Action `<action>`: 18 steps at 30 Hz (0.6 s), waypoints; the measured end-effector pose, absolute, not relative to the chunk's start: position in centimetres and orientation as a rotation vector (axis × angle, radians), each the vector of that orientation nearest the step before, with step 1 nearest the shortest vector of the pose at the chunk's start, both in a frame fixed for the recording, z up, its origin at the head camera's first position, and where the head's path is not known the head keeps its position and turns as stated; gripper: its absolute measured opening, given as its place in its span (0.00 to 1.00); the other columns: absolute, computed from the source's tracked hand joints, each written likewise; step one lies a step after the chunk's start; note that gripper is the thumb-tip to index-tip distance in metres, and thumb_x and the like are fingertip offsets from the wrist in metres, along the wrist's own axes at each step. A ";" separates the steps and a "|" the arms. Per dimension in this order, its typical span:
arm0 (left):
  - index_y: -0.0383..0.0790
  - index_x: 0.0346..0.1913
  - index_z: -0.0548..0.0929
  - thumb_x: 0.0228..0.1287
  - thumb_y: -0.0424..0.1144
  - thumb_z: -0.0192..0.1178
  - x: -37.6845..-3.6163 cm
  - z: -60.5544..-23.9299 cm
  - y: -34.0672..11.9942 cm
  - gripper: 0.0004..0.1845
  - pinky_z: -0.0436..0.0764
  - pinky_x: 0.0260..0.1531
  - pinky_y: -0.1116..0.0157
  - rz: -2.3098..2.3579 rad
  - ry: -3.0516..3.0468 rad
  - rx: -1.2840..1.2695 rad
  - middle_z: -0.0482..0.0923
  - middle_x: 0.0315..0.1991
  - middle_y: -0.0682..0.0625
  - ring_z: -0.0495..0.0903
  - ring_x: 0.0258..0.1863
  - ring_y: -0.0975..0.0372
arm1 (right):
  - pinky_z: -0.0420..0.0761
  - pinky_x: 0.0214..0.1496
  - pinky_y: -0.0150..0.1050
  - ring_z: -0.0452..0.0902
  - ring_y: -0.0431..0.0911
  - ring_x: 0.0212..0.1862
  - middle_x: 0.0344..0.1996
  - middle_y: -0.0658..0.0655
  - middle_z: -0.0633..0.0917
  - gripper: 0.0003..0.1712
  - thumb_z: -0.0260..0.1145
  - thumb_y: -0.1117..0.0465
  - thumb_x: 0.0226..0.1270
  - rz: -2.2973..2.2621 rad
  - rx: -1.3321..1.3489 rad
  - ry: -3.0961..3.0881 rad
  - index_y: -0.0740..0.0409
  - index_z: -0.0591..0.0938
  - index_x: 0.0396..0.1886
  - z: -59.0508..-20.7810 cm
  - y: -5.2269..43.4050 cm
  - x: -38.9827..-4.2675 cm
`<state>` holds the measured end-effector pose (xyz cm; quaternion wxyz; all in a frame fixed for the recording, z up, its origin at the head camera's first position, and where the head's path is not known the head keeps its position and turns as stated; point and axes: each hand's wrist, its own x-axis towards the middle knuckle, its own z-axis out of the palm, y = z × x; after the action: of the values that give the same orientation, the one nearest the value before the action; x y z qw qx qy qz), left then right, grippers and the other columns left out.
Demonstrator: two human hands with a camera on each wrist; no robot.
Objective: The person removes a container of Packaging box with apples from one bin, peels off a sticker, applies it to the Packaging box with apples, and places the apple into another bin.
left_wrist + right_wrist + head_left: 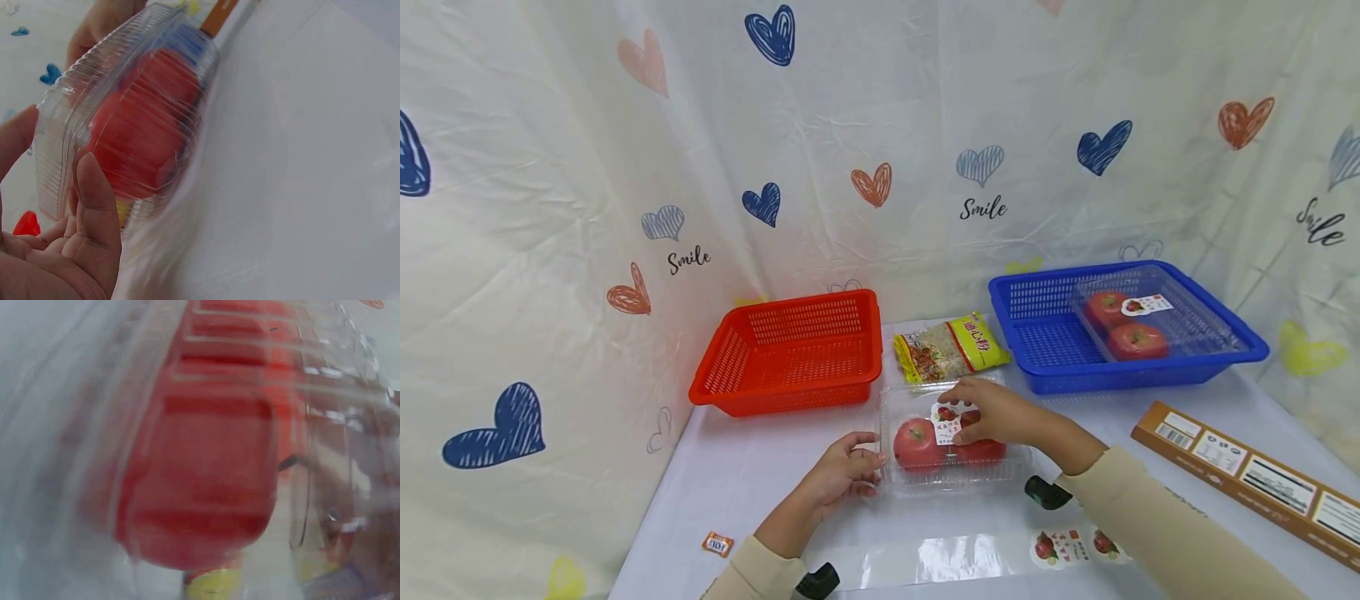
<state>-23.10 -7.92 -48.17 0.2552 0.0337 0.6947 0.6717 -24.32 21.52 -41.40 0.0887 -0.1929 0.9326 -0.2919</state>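
A clear plastic clamshell box (pixel 895 479) with red apples (pixel 917 444) inside lies on the white table. A white label (pixel 945 429) printed with an apple and text is on its lid. My right hand (pixel 992 412) rests over the lid, fingertips and thumb touching it around the label. My left hand (pixel 848 471) touches the box's left side. In the left wrist view, the fingers of my left hand (pixel 69 250) lie against the lid and side wall, quite straight. The right wrist view shows a blurred apple (pixel 206 469) through the plastic; no fingers can be made out.
A red basket (pixel 790 392) stands behind left. A blue basket (pixel 1135 379) behind right holds another clear box of apples (pixel 1138 340). Between them lies a yellow food packet (pixel 951 346). A long brown carton (pixel 1247 479), a label strip (pixel 940 560) and a small orange packet (pixel 718 544) lie nearer.
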 end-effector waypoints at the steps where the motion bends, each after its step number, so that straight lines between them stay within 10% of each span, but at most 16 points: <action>1: 0.40 0.63 0.70 0.61 0.43 0.68 -23.1 -48.2 -7.9 0.30 0.84 0.34 0.62 1.826 1.886 0.093 0.81 0.42 0.39 0.80 0.30 0.56 | 0.77 0.57 0.50 0.71 0.48 0.55 0.51 0.47 0.77 0.32 0.78 0.53 0.52 -0.869 -0.577 2.770 0.42 0.80 0.58 -41.3 21.5 -24.3; 18: 0.38 0.61 0.70 0.63 0.50 0.65 -22.0 -48.5 -7.8 0.29 0.84 0.34 0.63 1.880 1.883 0.070 0.78 0.40 0.42 0.78 0.30 0.58 | 0.72 0.60 0.58 0.69 0.54 0.61 0.56 0.50 0.77 0.27 0.76 0.52 0.55 -0.960 -0.633 2.808 0.47 0.81 0.57 -41.4 23.2 -23.5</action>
<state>-21.98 -7.78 -48.47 0.2377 0.0257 0.6870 0.6861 -23.48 23.18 -41.36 0.0537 -0.2084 0.9240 -0.3161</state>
